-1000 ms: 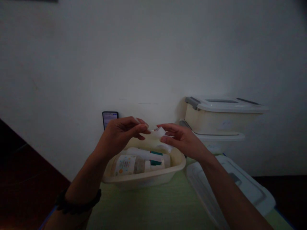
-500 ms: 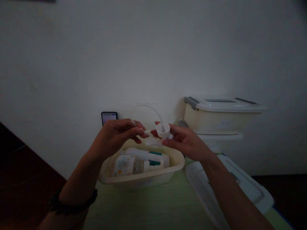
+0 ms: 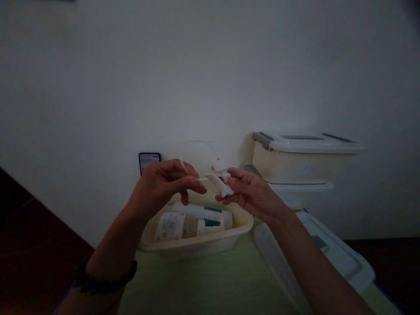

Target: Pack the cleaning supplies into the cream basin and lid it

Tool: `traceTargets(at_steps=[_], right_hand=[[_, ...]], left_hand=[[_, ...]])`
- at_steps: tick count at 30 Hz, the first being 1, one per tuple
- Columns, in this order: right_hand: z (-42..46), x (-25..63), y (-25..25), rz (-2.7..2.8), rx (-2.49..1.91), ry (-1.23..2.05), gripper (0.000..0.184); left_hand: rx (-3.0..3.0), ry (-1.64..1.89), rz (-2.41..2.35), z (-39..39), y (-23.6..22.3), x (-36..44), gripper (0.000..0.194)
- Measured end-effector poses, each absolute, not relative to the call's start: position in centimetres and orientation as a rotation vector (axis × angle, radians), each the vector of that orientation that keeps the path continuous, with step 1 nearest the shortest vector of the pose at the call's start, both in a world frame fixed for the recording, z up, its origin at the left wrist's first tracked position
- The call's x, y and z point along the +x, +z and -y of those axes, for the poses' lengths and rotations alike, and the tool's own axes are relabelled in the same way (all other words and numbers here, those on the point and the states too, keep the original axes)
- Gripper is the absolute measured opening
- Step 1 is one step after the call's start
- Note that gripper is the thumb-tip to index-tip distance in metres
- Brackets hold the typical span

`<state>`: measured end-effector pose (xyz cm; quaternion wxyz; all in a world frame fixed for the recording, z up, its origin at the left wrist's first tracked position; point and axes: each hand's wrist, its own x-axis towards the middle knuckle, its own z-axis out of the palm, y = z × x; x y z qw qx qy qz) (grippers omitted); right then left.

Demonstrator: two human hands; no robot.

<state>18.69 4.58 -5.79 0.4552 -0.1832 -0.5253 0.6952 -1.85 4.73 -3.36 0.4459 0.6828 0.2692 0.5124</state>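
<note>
Both hands are raised over a cream plastic tub (image 3: 243, 225). My right hand (image 3: 251, 194) is closed on a small white pump head (image 3: 220, 181). A thin clear tube (image 3: 201, 146) arcs from the pump head over to my left hand (image 3: 164, 186), which pinches the tube's end between thumb and fingers. Bottles (image 3: 192, 221) with white and teal labels lie inside the tub below my hands. A dark bead bracelet (image 3: 105, 278) circles my left wrist.
Two lidded cream storage boxes (image 3: 302, 159) are stacked at the right against the white wall. A loose translucent lid (image 3: 328, 258) lies on the green table surface (image 3: 210, 284) at the right. A phone (image 3: 149, 159) leans upright on the wall behind my left hand.
The pump head has been turned in my right hand from cap-opening-up to lying sideways. The tube's arc sits lower and smaller. My left hand keeps its pinch.
</note>
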Motion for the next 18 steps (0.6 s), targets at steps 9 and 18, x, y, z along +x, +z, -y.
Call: traceTargets(at_steps=[9, 18], right_hand=[[-4.3, 18.6, -5.5, 1.198, -0.445, 1.753, 0.026], [-4.6, 18.2, -5.7, 1.117, -0.444, 1.757, 0.022]], left_hand=[[1.799, 1.436, -0.703, -4.0, -3.1, -1.1, 0.011], [2.002, 1.622, -0.828, -4.0, -3.3, -0.6, 0.010]])
